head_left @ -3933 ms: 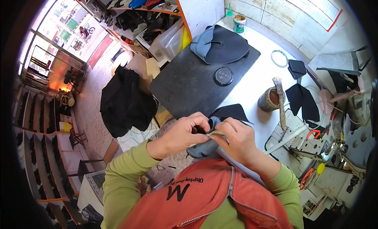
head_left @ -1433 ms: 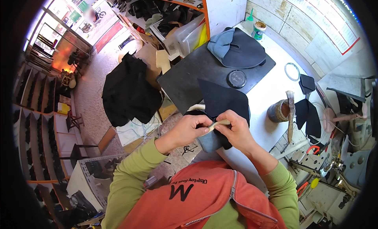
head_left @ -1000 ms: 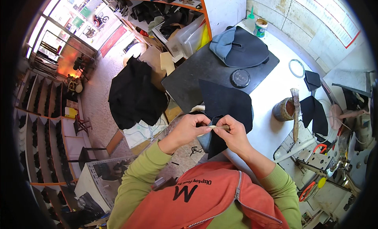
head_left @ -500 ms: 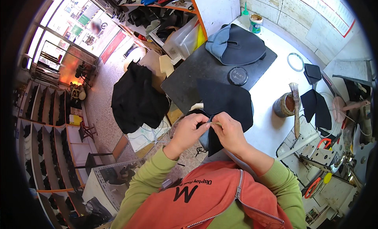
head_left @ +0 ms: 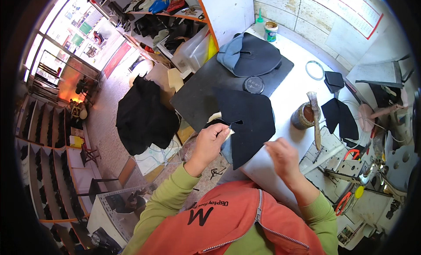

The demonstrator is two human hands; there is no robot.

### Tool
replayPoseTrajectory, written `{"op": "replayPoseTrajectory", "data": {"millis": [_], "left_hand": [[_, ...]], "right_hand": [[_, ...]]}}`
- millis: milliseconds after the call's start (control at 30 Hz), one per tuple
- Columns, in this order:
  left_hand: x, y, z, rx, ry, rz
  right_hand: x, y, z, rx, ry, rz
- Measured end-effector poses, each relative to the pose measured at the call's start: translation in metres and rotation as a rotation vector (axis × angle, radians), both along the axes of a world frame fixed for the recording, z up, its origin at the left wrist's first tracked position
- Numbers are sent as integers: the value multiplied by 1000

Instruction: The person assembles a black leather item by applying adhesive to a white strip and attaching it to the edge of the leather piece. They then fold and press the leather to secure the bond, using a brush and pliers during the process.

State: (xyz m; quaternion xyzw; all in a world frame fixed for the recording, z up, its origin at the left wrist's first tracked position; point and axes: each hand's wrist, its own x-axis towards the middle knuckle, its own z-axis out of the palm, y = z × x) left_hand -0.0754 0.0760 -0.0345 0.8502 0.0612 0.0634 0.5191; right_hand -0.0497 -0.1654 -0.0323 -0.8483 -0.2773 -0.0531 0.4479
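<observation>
Left hand (head_left: 209,145): thumb and forefinger are closed in a pinch on a pale strip (head_left: 232,132), of which only a small end shows at the tips. Right hand (head_left: 283,157): fingers are curled and blurred; whether they hold anything cannot be told.

The black piece (head_left: 254,123) lies directly to the right of the left fingertips, in front of the person, partly over the near side of the dark board (head_left: 188,97) and partly over the white bench (head_left: 287,95). Its long axis runs roughly away from the person, with a pointed end toward the body. A short slit (head_left: 237,122) opens from its left side, just beyond and to the right of the pinch. Blue-grey material (head_left: 226,150) shows beneath, close to the left hand.

The left hand is the nearer one, at the strip itself. The right hand is apart from strip and piece, off the piece's lower right side. The pot (head_left: 300,119) and brush (head_left: 315,123) stand farther to the right; the lid (head_left: 254,85) rests on the board beyond the piece.
</observation>
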Motion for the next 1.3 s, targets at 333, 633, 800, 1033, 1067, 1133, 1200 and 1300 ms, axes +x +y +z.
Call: {"op": "replayPoseTrajectory", "data": {"millis": [333, 633, 800, 1033, 1067, 1133, 1200, 1300], "left_hand": [[0, -22, 3, 168, -64, -56], [4, -46, 29, -248, -66, -28], [4, -34, 43, -391, 1, -187], [4, -12, 71, -84, 96, -323], [4, -11, 77, -198, 121, -326], [7, -8, 78, -382, 130, -272], [9, -1, 85, -516, 161, -228], [14, 12, 101, -540, 91, -298]], "right_hand": [[-41, -53, -11, -280, -308, -288], [-13, 28, 16, -43, -78, -16], [-3, 30, 11, 240, 111, 129], [19, 23, 11, 678, 676, 303], [22, 21, 4, 639, 654, 360], [24, 18, -6, 469, 461, 223], [27, 8, -14, 288, 292, 62], [17, -6, -26, 439, 559, -111]]}}
